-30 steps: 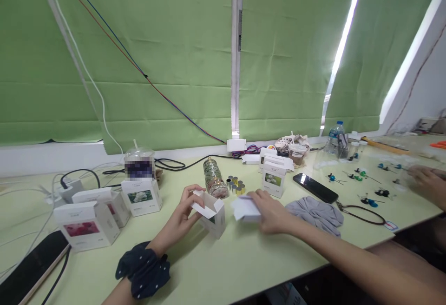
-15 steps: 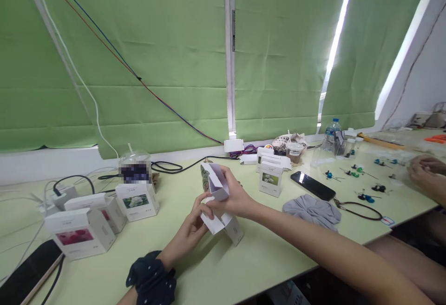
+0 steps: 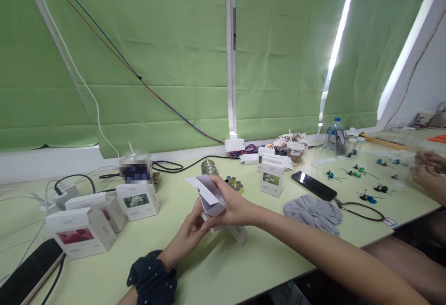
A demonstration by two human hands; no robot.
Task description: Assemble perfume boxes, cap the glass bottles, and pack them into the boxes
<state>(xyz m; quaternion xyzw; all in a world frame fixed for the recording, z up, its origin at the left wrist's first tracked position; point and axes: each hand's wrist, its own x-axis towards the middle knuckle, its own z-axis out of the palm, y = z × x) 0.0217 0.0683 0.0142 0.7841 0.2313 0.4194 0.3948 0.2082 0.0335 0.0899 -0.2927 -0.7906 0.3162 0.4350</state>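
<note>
My right hand (image 3: 232, 205) is closed around a white cardboard box (image 3: 213, 200), tilted with its flapped end toward me. Just below, my left hand (image 3: 191, 228) has its fingers bent around a second white box (image 3: 237, 233). That lower box is mostly covered by my hands; its printed end sticks out to the right under my right wrist. Both hands are close together above the table. Beyond them stand a glass jar with greenish contents (image 3: 209, 166) and several small yellow-and-grey cylinders (image 3: 235, 185).
Several white boxes with flower pictures (image 3: 137, 201) stand at left; another picture box (image 3: 271, 178) is right of centre. A black phone (image 3: 313, 185), grey scrunchie (image 3: 313, 213) and brown cord loop (image 3: 362, 211) lie at right. Another person's hands (image 3: 430, 175) are at the far right.
The upper box has tipped and moved slightly down and left in my right hand. The lower box is now more hidden. The jar and small cylinders behind have come into clearer view.
</note>
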